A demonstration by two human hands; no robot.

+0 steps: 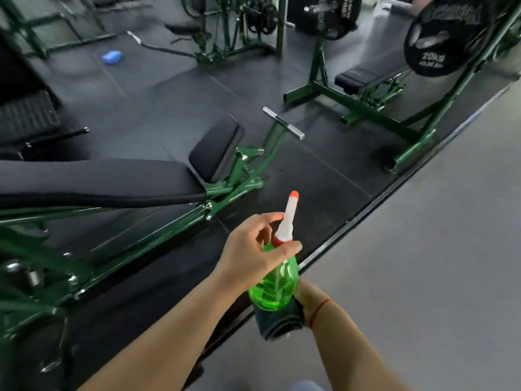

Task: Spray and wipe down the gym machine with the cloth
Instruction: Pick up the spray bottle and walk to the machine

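Both hands on bottle, nothing sprayed yet

Your left hand (pixel 251 251) curls round the neck of the green spray bottle (pixel 275 289), probably getting set on the trigger. Your right hand (pixel 308 299) props the base, with the dark cloth (pixel 277 323) bunched in the same grip, kept ready for wiping. The gym machine (pixel 98 179) stands near, ahead and left.

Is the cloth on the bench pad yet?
No: the dark cloth is bunched in the right hand beneath the green spray bottle, clear of the bench pad.
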